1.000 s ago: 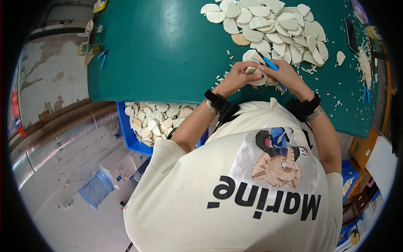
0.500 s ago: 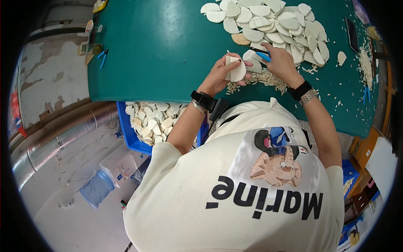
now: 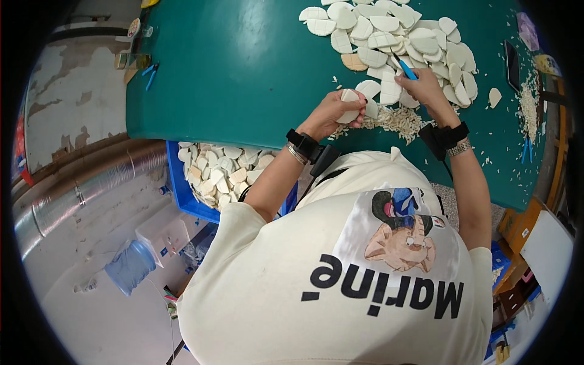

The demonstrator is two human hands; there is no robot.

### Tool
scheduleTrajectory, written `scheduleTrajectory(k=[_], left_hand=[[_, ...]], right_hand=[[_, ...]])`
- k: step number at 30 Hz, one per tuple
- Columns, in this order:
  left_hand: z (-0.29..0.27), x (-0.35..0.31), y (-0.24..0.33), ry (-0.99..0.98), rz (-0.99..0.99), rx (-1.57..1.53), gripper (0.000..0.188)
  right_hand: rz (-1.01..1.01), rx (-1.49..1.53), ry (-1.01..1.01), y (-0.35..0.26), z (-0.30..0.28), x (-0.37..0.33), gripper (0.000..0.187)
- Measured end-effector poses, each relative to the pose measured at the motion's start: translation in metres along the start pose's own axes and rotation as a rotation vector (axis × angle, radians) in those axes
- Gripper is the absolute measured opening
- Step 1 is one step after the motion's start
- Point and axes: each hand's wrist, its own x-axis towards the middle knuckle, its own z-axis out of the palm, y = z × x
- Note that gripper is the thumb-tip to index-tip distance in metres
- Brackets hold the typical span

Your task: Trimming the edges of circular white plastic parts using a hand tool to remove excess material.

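Observation:
My left hand [image 3: 342,111] is closed round a white flat, round-edged piece [image 3: 350,104] above the near edge of the green table. The thumb lies across its face. In my right hand [image 3: 426,90] are blue-handled pliers [image 3: 406,70], their dark tip pointing at the pile. The right fingertips also touch a white scored slab [image 3: 390,91] at the near side of the pile. Loose pale slabs with grid lines [image 3: 420,42] are heaped beyond both hands. Small white crumbs and sticks [image 3: 398,121] lie just below them.
A blue crate [image 3: 182,182] of similar pieces stands below the table edge at left. More blue-handled pliers [image 3: 151,74] and jars [image 3: 131,61] are at the table's left edge. A phone [image 3: 511,66] and another crumb heap [image 3: 528,109] lie at the right.
My right hand has moved slightly right and away from the left, its fingertips now at a scored slab. The left hand has turned its white piece and closed more around it.

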Motion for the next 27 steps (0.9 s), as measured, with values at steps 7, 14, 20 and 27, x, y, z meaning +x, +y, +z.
scheduleTrajectory(k=[7,14,20,27], left_hand=[[0.006,0.0,0.001,0.003,-0.035,-0.002,0.013],[0.026,-0.012,0.015,0.157,0.724,0.68,0.029],[0.016,0.001,0.019,0.051,0.826,0.915,0.02],[0.016,-0.01,0.022,0.078,0.225,0.419,0.028]], right_hand=[[0.02,0.468,-0.103,-0.014,0.001,-0.029,0.027],[0.45,1.135,-0.464,-0.012,-0.002,-0.033,0.017],[0.544,1.019,-0.646,-0.022,0.019,-0.052,0.017],[-0.442,-0.372,0.226,-0.006,0.011,-0.061,0.025]])
